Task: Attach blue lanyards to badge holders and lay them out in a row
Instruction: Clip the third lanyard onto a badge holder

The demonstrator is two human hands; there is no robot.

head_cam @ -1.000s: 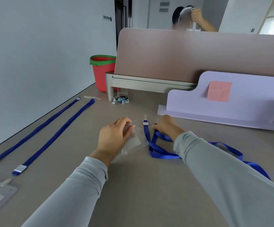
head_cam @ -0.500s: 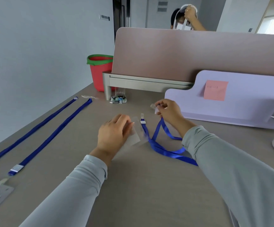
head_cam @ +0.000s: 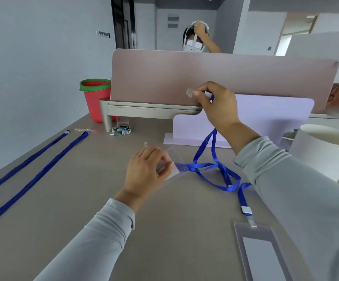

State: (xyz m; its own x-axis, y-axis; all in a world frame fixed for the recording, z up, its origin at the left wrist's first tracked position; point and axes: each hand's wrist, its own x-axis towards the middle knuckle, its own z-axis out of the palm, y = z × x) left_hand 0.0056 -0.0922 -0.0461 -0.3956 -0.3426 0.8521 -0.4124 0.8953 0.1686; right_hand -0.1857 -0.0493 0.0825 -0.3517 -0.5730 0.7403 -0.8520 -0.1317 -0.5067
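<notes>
My right hand [head_cam: 217,106] is raised above the desk and pinches the clear clip end of a blue lanyard [head_cam: 212,151], whose ribbon hangs down to a tangle on the desk. My left hand [head_cam: 146,171] holds a clear badge holder [head_cam: 174,169] just above the desk at the centre. A second lanyard from the tangle ends at a badge holder [head_cam: 259,246] lying flat at the lower right. Two more blue lanyards [head_cam: 39,171] lie stretched out straight along the left side.
A pink desk divider [head_cam: 215,78] and a lilac board [head_cam: 266,118] stand behind the work area. A red bucket [head_cam: 95,98] with a green rim sits at the back left, a small packet [head_cam: 121,130] and glass next to it. Another person sits behind the divider.
My right hand has lifted the lanyard's clip end from the desk up and away, pulling the ribbon taut. My left hand has stayed on the clear holder. The camera tilted, revealing the lower-right badge holder.
</notes>
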